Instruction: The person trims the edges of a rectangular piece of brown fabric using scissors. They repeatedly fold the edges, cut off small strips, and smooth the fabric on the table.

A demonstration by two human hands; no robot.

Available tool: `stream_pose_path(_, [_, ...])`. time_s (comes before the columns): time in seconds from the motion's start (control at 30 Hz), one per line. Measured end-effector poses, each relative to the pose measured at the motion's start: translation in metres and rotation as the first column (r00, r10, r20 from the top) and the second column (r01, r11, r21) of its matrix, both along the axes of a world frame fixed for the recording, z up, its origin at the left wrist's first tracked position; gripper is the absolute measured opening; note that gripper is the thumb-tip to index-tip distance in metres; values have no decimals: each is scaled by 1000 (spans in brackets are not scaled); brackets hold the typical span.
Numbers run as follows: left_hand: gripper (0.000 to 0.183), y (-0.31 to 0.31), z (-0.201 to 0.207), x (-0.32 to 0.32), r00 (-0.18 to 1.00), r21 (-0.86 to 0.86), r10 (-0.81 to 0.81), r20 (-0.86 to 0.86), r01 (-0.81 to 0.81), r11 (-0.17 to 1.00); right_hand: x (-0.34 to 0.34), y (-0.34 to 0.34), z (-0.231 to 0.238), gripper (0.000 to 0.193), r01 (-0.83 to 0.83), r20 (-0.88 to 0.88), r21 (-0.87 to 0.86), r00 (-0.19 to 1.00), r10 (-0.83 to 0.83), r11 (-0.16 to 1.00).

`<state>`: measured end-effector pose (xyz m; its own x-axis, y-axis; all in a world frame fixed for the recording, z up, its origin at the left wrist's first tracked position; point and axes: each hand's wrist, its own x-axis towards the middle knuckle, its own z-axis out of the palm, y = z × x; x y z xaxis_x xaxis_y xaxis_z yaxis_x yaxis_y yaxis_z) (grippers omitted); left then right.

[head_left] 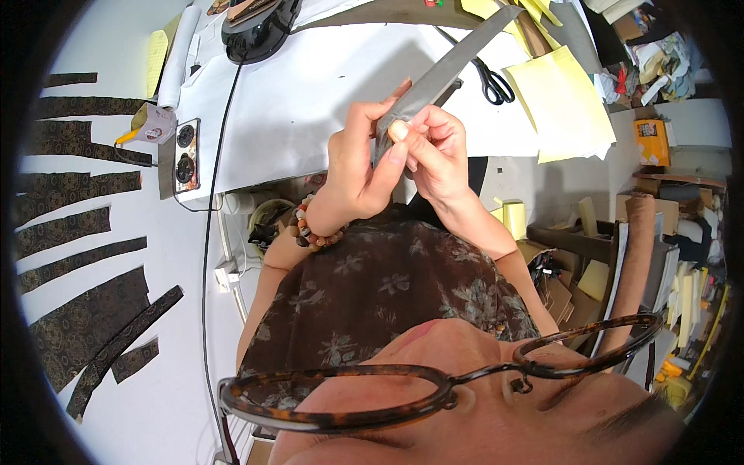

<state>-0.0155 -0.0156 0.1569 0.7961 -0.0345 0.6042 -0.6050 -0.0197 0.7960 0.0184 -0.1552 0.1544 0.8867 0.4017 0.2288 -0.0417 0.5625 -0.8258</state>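
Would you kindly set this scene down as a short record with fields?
Held item: grey strip
Hands: left hand and right hand, fingers pinching the strip near its lower end
Left wrist: beaded bracelet
Work surface: white table
Right of hands: black-handled scissors, yellow sheets
Far left: dark patterned pieces

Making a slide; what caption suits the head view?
Left hand and right hand hold a long grey strip near black-handled scissors.
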Motion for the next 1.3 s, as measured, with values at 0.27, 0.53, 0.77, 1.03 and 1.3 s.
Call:
stream_pose_path(0.27, [22, -4, 4, -2, 979, 158, 201, -31, -194, 968, -3, 1, -6, 13, 18, 92, -43, 996, -14, 999])
stream_pose_path(0.53, [22, -7, -1, 3, 957, 223, 266, 112, -285, 932, -1, -4, -16, 18, 103, 167, -40, 981, -95, 994])
stream_pose_path(0.77, [22, -7, -7, 1, 974, 213, 204, 94, -220, 952, 1, -2, -2, 15, 144, 124, -2, 982, -142, 990])
stream_pose_path(1.03, [26, -5, -3, -2, 978, 233, 192, 84, -207, 950, 4, -7, -4, 14, 131, 122, -36, 985, -126, 991])
stream_pose_path(1.3, [25, -10, -6, -2, 993, 154, 110, 34, -114, 982, -2, -6, -5, 14, 247, 152, -13, 958, -243, 969])
